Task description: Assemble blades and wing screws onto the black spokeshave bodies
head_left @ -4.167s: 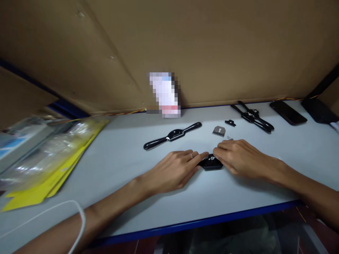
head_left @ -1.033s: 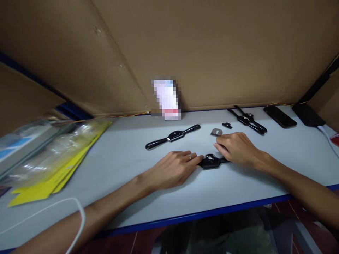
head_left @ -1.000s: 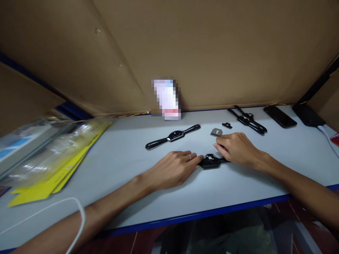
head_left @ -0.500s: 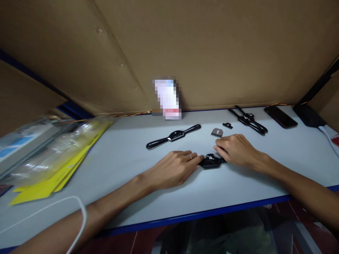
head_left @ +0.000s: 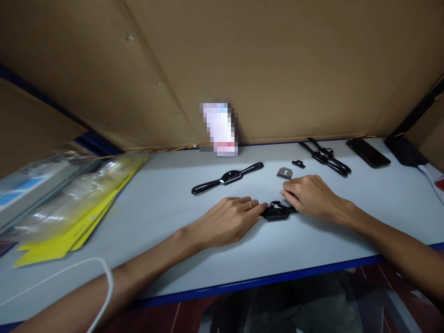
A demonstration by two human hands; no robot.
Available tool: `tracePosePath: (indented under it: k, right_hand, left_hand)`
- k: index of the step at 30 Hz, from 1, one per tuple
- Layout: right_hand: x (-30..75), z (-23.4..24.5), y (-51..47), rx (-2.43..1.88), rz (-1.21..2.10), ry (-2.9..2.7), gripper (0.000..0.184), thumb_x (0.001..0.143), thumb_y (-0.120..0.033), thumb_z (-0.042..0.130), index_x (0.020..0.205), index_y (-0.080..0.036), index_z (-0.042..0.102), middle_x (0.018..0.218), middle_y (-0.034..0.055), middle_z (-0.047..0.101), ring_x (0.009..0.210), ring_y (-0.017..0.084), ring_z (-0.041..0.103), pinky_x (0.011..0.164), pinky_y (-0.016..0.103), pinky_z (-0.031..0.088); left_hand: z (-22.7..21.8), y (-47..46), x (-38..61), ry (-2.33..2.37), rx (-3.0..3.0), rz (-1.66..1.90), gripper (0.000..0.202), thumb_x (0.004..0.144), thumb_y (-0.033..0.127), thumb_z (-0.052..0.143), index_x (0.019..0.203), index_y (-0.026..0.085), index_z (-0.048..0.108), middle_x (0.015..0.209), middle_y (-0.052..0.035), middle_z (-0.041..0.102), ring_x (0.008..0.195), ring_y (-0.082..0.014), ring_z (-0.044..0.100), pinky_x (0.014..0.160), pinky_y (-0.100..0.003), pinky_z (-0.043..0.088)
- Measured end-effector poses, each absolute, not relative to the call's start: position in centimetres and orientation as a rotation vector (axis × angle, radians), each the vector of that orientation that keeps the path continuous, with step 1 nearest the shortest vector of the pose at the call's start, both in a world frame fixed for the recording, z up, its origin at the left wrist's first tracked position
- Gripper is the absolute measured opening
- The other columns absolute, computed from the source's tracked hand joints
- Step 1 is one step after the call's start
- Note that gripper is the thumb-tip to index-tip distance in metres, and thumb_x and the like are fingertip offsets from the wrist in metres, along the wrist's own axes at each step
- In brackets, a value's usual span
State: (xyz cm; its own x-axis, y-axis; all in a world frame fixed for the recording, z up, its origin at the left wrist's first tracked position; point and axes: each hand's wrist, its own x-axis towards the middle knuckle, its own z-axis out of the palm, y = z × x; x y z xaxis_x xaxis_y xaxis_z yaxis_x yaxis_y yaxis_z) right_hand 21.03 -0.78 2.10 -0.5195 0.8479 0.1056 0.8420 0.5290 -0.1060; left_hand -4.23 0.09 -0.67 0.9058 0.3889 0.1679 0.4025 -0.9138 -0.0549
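At the far left we are seeing a white box with blue patches [head_left: 38,178], and beside it clear plastic packaging [head_left: 74,196] is lying partly over yellow sheets [head_left: 81,231]. A white cable [head_left: 110,282] is looping over our left forearm at the near left. Toward the middle, a bright object [head_left: 222,127] (blurred into squares, so we are not reading it) is standing by the far wall, and a black two-handled tool [head_left: 231,177] is lying on the pale surface [head_left: 159,185]. Nearer, our left hand [head_left: 229,222] is closing around the left handle of a second tool [head_left: 276,212], which is lying flat at the near middle between our hands. Farther back, a slotted metal plate [head_left: 281,172] and a small black clip [head_left: 297,163] are lying apart. Our right hand [head_left: 310,196] is hovering over the right handle, fingers curling narrowly; we cannot tell whether it is holding anything. At the far right, two more black tools [head_left: 325,157] are lying together, then a dark phone [head_left: 368,153] and a black case-like object [head_left: 406,151].
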Motion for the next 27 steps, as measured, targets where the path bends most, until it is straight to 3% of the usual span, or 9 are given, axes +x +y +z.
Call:
tracePosePath:
  k: [13,27]
  right_hand:
    - [20.99,2.07,-0.73,-1.470,0.085,-2.639,0.031,0.099,-0.027,0.043,0.079,-0.016,0.064,0.074,0.0059,0.064,0.058,0.013,0.041,0.059,0.034,0.019]
    - [20.52,2.20,-0.93,-1.492,0.131,-2.689,0.031,0.100,-0.026,0.042,0.082,-0.017,0.065,0.079,0.0080,0.069,0.060,0.015,0.047,0.058,0.035,0.020]
  left_hand:
    - [-0.41,0.01,-4.14,-0.493,-2.863,-0.144,0.030,0.096,0.006,0.035,0.122,0.010,0.050,0.081,-0.0047,0.064,0.066,-0.0172,0.060,0.059,-0.031,0.045]
    - [0.11,-0.21,-3.97,-0.519,-2.872,-0.094,0.021,0.092,0.004,0.037,0.099,0.016,0.052,0.078,-0.0032,0.061,0.063,-0.0157,0.055,0.057,-0.031,0.041]
